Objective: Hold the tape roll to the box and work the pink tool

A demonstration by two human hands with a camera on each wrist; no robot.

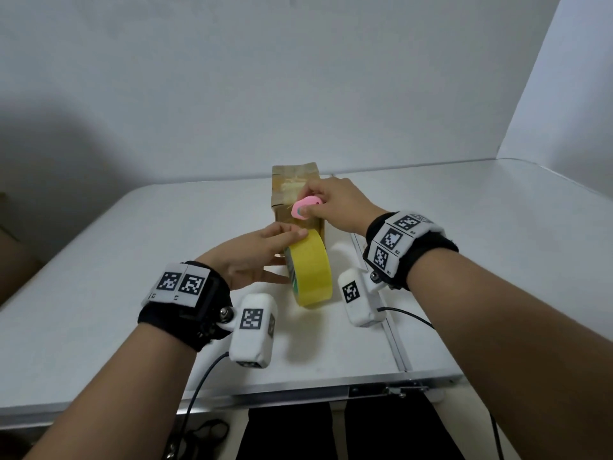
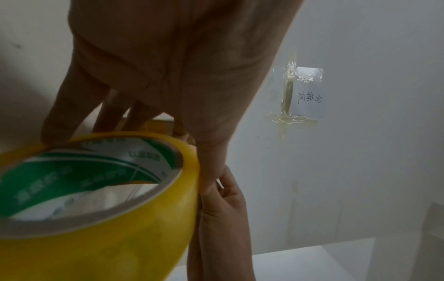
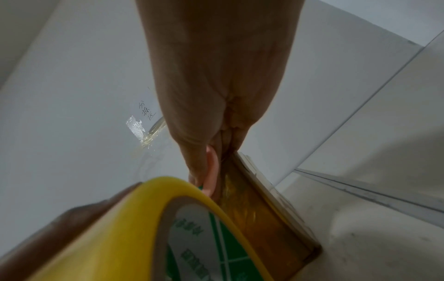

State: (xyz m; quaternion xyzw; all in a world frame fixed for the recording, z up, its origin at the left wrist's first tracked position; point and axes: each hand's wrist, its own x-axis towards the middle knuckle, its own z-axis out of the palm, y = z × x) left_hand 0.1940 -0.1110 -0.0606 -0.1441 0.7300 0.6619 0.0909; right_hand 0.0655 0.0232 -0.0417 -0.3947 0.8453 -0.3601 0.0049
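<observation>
A roll of yellow tape [image 1: 310, 270] is held on edge against the near end of a taped cardboard box [image 1: 295, 190] in the middle of the tabletop [image 1: 497, 244].

The roll is gripped by the left hand [image 1: 252, 257], thumb on its outer face and fingers curled about its rim. A small pink cutter [image 1: 305, 205] is pinched in the right hand [image 1: 338, 204] just above the roll, over the box top; its blade seems to meet the tape there, though this is blurred. A taped paper note [image 2: 310, 95] is seen on the wall behind.
</observation>
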